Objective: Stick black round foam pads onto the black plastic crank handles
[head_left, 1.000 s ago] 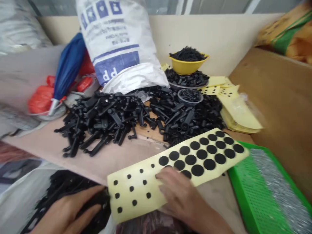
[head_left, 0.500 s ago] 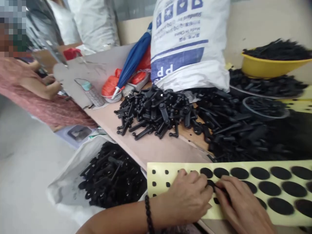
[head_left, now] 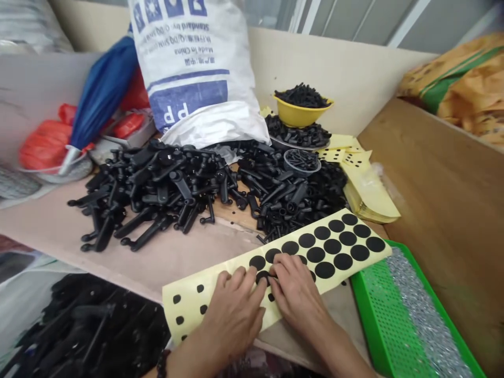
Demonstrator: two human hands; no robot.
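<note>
A pale yellow sheet (head_left: 220, 275) with rows of black round pads (head_left: 325, 270) lies across the front of the table. My left hand (head_left: 232, 310) rests on the sheet, its fingers curled, fingertips beside a black pad (head_left: 262, 278). My right hand (head_left: 295, 289) is just to the right, thumb and fingers pinched together at that pad's right edge. The fingertips of both hands nearly meet there. Small dark squarish spots show on the left part of the sheet, where there are no round pads.
Black plastic handles (head_left: 157, 184) are heaped behind the sheet, beside more black parts (head_left: 291, 199). A white sack (head_left: 197, 68), blue umbrella (head_left: 104, 89) and yellow bowl (head_left: 299, 113) stand behind. A green basket (head_left: 381, 294) is at right, a bag of black parts (head_left: 86, 320) lower left.
The view has swung right, bringing the green basket and wooden side panel into sight; the person at left is out of view. Both hands are still at the pads on the sheet.
</note>
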